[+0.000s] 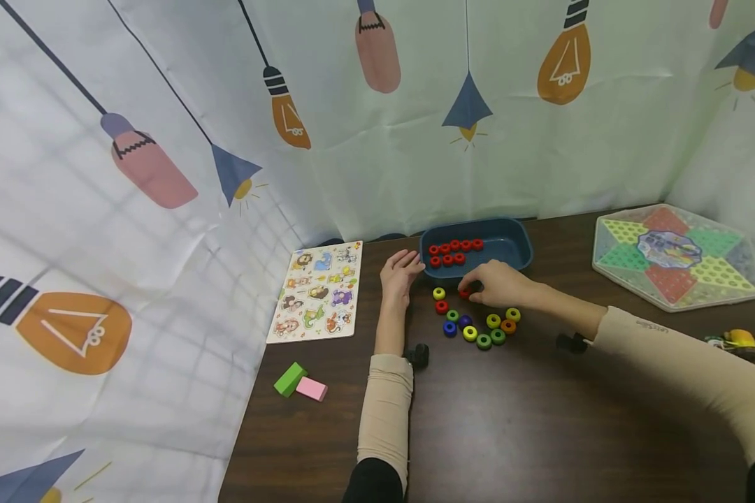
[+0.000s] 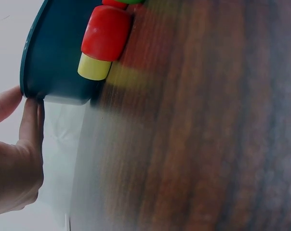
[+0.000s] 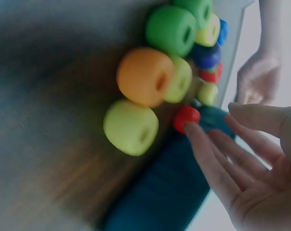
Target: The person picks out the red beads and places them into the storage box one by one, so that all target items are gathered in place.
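Note:
Red beads [image 1: 456, 244] stand in two rows inside a blue tray [image 1: 506, 244]. My left hand [image 1: 400, 276] is at the tray's left end, its fingertips right at the rim with the fingers fairly straight. Just in front of the tray, my right hand [image 1: 500, 283] reaches over a loose red bead [image 3: 186, 119]. In the right wrist view its index fingertip meets that bead, while the thumb stands apart from it. Nearer to me lie loose beads: yellow [image 1: 470, 334], green [image 1: 483, 341], blue [image 1: 449, 328], purple [image 1: 465, 321] and orange [image 1: 508, 326].
An animal picture board [image 1: 317, 292] lies at the left, with a green block [image 1: 290, 379] and a pink block [image 1: 311, 388] nearer. To the right are a hexagonal board game box [image 1: 676, 255] and a small yellow toy [image 1: 741, 340]. A printed curtain [image 1: 377, 154] hangs behind the table.

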A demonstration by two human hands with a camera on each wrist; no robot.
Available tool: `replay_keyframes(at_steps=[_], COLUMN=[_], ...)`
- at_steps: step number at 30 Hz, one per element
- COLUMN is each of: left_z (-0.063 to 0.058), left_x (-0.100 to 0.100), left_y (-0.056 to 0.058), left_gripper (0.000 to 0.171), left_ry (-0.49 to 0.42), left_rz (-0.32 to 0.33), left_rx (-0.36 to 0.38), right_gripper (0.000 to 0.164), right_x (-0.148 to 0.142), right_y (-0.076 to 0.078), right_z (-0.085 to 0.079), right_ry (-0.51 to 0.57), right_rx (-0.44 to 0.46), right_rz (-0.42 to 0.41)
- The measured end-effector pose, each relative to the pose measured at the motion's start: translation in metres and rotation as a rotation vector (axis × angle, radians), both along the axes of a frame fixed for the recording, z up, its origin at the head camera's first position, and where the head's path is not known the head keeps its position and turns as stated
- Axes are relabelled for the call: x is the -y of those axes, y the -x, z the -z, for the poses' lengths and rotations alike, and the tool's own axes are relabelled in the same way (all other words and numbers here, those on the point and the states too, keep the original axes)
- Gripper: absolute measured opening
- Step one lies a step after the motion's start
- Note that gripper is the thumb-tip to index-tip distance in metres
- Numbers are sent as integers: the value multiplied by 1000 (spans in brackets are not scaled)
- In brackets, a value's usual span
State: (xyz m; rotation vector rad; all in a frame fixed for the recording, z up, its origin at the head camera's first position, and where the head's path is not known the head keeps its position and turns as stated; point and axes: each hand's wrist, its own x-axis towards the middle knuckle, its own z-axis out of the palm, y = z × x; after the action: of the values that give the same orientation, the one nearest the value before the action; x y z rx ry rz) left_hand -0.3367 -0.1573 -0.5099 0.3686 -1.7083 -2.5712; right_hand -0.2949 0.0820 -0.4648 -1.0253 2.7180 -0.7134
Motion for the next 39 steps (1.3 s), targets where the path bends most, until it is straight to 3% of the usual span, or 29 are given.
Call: replay_keyframes(at_steps=[5, 12, 23, 27, 32, 35, 39], left_z=[0, 2, 4, 5, 5, 4, 3], left_x=[1, 0, 0, 0, -1, -1, -1], left_y=[0, 1, 1, 0, -2, -2, -2], left_gripper=[60, 60, 59, 58, 58, 58, 57], left_ry=[-7, -22, -9, -2, -3, -3, -1], left_rz=[7, 1, -23, -21, -16, -15, -17], left_rx=[-1, -13, -18, -21, -23, -23, -28], right_gripper=[35, 28, 30, 36, 35, 33, 31], right_x=[4, 5, 9, 7, -2, -7, -11], right_y=[-5, -7, -1, 2, 13, 30, 62], right_z=[13, 19, 26, 14, -19, -34, -40], right_ry=[-38, 10, 32, 68, 188, 234, 247], right_rx=[-10, -42, 1, 47, 237, 318, 331], right_rz=[13, 21, -19, -32, -2, 51, 127])
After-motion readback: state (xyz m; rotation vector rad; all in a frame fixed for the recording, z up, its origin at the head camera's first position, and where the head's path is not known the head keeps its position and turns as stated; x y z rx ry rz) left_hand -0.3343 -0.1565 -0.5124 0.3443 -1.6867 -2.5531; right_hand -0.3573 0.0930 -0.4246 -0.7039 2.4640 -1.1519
